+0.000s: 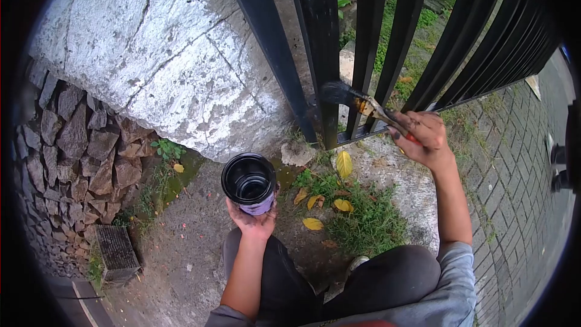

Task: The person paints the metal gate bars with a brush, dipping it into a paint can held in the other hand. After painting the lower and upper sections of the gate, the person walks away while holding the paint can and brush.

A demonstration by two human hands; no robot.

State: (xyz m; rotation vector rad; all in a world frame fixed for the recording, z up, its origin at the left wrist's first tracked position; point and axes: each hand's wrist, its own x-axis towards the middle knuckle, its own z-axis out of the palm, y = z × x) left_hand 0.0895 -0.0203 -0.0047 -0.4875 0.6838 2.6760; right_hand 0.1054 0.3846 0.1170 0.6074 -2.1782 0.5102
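Observation:
My left hand (pixel 255 223) is wrapped round the lower part of a paint can (pixel 257 207), held upright with its open top facing me; dark paint shows inside. In my right hand (pixel 422 138) is the handle of a paintbrush (pixel 375 111), gripped in closed fingers. The brush's dark bristles touch or nearly touch a black metal post (pixel 319 42) of the fence, close to its lower end. Dark smears mark the fingers of my right hand.
Black fence bars (pixel 369 30) run off to the upper right. A large whitish rock (pixel 163 54) lies at the upper left, above a stacked stone wall (pixel 75 139). A concrete block (pixel 116 248) stands lower left. Grass (pixel 369 221) grows before my knees, with paving (pixel 514 163) at the right.

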